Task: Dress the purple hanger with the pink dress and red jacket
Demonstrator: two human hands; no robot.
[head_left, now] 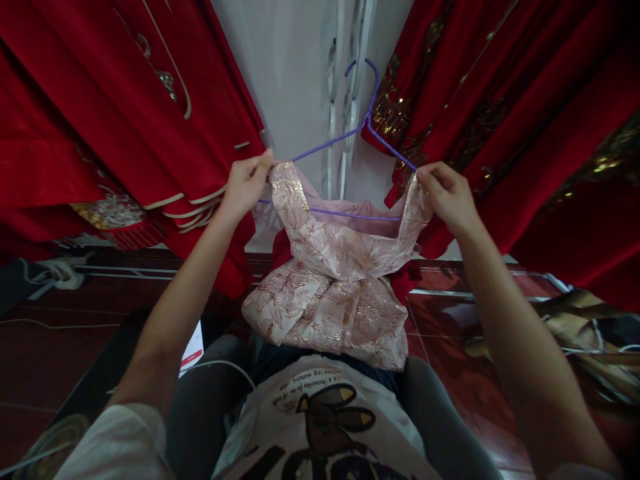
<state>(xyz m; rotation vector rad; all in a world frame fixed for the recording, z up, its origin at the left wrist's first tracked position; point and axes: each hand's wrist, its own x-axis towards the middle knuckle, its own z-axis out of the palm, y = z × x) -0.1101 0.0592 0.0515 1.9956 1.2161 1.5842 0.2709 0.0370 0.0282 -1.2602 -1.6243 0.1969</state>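
A pale pink dress point(345, 250) with a shiny gold pattern hangs on a purple hanger point(330, 142), its skirt bunched over my lap. With closed fingers, my left hand point(250, 180) pinches the dress's left shoulder strap beside the hanger's arm. The other strap is pinched at its top by my right hand point(447, 193), close to where the hanger's right arm enters it. The hanger's hook points up and away from me. Its lower bar crosses the neck opening. The fabric hides the hanger's ends.
Red garments with gold and silver trim point(200, 133) hang on the left, and red sequinned garments point(500, 100) on the right. Between them stands a white cabinet point(285, 73) with metal handles. A phone point(193, 350) lies near my left thigh, by a white cable.
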